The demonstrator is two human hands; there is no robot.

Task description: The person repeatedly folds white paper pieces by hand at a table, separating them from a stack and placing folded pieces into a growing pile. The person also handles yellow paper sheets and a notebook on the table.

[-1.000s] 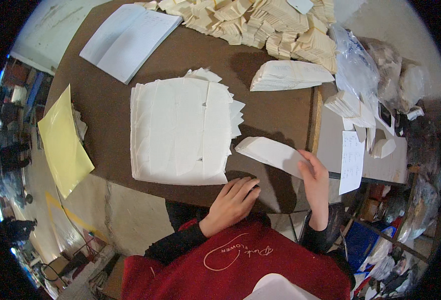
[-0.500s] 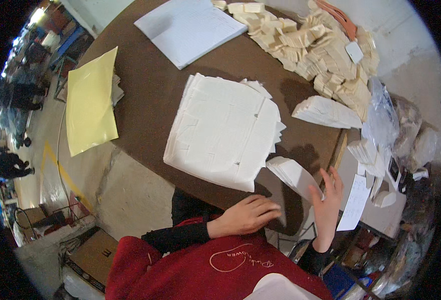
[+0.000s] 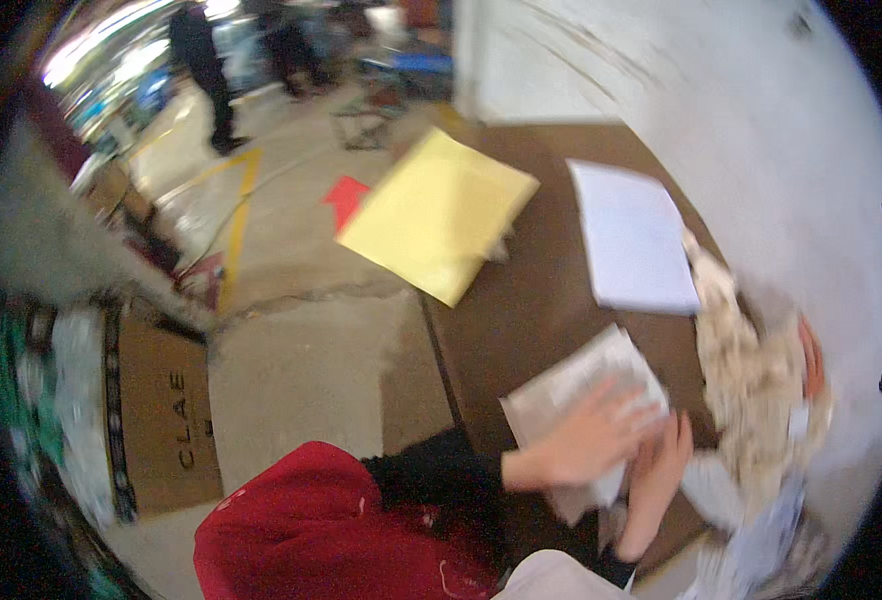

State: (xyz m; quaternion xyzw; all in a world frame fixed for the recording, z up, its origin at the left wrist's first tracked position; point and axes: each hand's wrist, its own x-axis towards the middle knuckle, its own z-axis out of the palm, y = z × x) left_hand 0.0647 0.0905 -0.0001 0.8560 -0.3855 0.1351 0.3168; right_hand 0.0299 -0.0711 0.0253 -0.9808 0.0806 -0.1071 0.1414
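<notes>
My left hand (image 3: 591,438) lies across the white stack of sheets or cut pieces (image 3: 553,395) on the brown table, its fingers stretched toward the right and smeared by motion. Close against those fingertips is my right hand (image 3: 659,480), at the stack's right edge. Its fingers point up and away from me, but blur hides whether anything is between them. A pale piece (image 3: 716,490) rests just right of the right hand.
A yellow sheet (image 3: 439,215) overhangs the brown table's (image 3: 521,280) left edge. White papers (image 3: 636,235) lie farther back. Cream folded pieces (image 3: 751,390) heap along the right, near clear plastic (image 3: 761,545). A cardboard box (image 3: 166,410) stands at left; people are in the background.
The view has swung left, so the table shows farther right. My left hand has come up onto the white stack, and my right hand has moved in beside it.
</notes>
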